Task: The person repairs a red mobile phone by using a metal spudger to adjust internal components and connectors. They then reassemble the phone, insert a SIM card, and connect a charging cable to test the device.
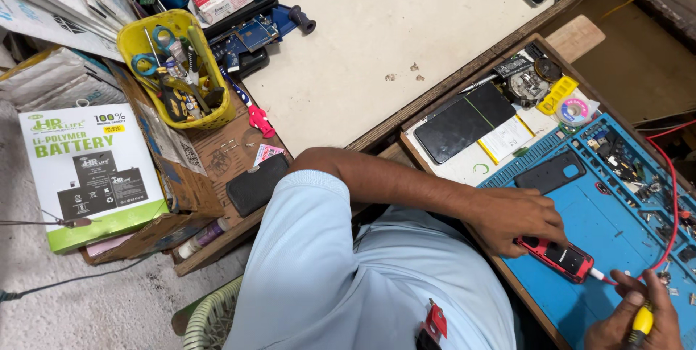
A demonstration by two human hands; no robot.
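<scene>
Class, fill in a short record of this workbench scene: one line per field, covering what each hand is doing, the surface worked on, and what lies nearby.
Left hand: presses down on a small red phone
Right hand: grips a yellow-handled tool, tip by the phone's end
Surface: blue work mat
On the mat: dark phone case, red wire
Further off: yellow basket of scissors and tools, white and green box
</scene>
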